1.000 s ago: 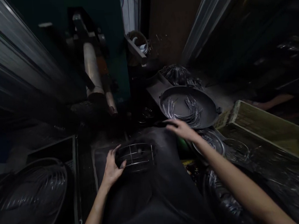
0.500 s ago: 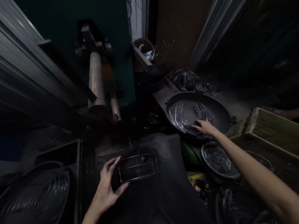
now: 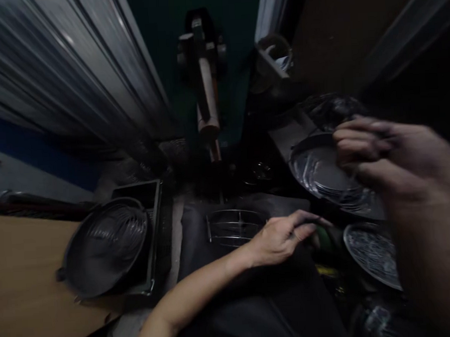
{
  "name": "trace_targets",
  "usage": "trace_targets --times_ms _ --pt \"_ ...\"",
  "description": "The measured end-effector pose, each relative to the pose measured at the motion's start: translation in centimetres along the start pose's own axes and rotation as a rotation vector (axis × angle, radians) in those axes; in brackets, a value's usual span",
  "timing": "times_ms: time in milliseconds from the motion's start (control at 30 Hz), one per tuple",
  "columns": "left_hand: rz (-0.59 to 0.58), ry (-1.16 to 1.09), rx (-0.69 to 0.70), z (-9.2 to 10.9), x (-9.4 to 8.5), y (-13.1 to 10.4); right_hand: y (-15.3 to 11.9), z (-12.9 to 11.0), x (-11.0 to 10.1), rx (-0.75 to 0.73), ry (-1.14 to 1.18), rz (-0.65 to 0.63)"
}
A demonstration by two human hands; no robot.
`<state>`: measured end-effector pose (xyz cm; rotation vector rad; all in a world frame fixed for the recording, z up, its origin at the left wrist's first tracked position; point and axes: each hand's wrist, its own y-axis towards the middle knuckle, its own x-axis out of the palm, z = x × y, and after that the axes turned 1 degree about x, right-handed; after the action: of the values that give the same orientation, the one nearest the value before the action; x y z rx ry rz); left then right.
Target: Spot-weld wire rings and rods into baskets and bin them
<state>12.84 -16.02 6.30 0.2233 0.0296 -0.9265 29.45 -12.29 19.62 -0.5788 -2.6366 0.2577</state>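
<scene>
A small rectangular frame of thin metal wire [image 3: 240, 229] lies on the dark cloth [image 3: 231, 294] in front of me. My left hand [image 3: 277, 238] reaches across its right end, fingers pinched together and pointing right; whether something small sits between the fingertips is unclear. Close to the camera, my right hand [image 3: 378, 153] is raised with its fingers curled closed. It is smeared by motion, and its contents cannot be made out. Behind it stands a round pan [image 3: 325, 171] with bent wire pieces [image 3: 308, 176], partly hidden by the hand.
A bowl of short metal pieces [image 3: 373, 254] stands at the right. Another round pan with curved wires [image 3: 104, 245] rests on a dark crate [image 3: 156, 232] at the left. A green machine with a metal cylinder [image 3: 207, 99] rises ahead. Corrugated metal sheeting [image 3: 90, 50] flanks it.
My right hand has risen out of the round pan towards the camera and closed. The left hand has moved right, from the frame's left end past its right end, fingers now together. The view has shifted left.
</scene>
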Motion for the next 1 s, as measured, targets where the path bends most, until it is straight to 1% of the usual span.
trace_targets --times_ms 67,133,200,233,267,333,367,400,467,500,567,600,633,700,733,767,833,933,1000 --pt "0.032 -0.112 -0.099 -0.9 0.4 -1.9 -0.4 0.2 1.4 0.005 0.02 -0.024" --pt "0.13 -0.187 -0.161 -1.4 0.2 -3.4 -0.4 1.8 2.5 0.012 0.024 -0.077" --pt "0.239 -0.252 -0.19 -1.3 -0.7 -4.1 -0.6 5.2 3.2 0.007 -0.056 -0.141" --pt "0.27 -0.271 -0.21 -1.2 -1.5 -4.2 -0.8 7.3 3.3 -0.018 -0.149 -0.175" --pt "0.276 -0.269 -0.239 -1.1 -2.5 -4.3 -1.1 9.5 3.2 -0.059 -0.269 -0.211" --pt "0.272 -0.162 -0.292 -0.9 -4.7 -4.9 -1.2 13.5 2.6 -0.128 -0.483 -0.277" --pt "0.286 -0.056 -0.303 -0.9 -5.8 -5.6 -0.9 15.1 2.3 -0.126 -0.533 -0.3" --pt "0.31 0.072 -0.297 -1.0 -6.9 -6.4 -0.5 16.5 1.9 -0.089 -0.539 -0.316" --pt "0.347 0.329 -0.248 -1.9 -8.3 -8.3 0.9 18.4 1.7 0.029 -0.498 -0.33" --pt "0.324 0.429 -0.228 -2.7 -8.7 -9.1 1.7 19.0 1.7 0.081 -0.483 -0.328" --pt "0.248 0.56 -0.218 -4.8 -8.8 -10.4 3.0 19.8 2.1 0.139 -0.47 -0.304" --pt "0.244 0.592 -0.218 -6.0 -8.6 -10.7 3.5 20.1 2.4 0.15 -0.463 -0.292" --pt "0.278 0.6 -0.21 -7.1 -8.3 -10.7 3.9 20.3 2.7 0.154 -0.453 -0.287" --pt "0.413 0.562 -0.155 -9.0 -7.9 -10.3 4.5 20.5 3.3 0.141 -0.43 -0.294" --pt "0.476 0.531 -0.108 -9.6 -7.9 -9.8 4.7 20.3 3.6 0.127 -0.423 -0.301" --pt "0.517 0.504 -0.053 -9.9 -8.2 -9.3 5.0 20.1 4.0 0.106 -0.421 -0.308" --pt "0.55 0.491 0.052 -9.9 -9.3 -8.1 5.7 19.1 4.9 0.041 -0.414 -0.308" --pt "0.59 0.532 0.197 -9.0 -11.7 -6.3 7.0 17.4 6.5 -0.067 -0.376 -0.297" --pt "0.607 0.54 0.28 -8.5 -13.0 -5.3 7.8 16.4 7.5 -0.101 -0.364 -0.29"
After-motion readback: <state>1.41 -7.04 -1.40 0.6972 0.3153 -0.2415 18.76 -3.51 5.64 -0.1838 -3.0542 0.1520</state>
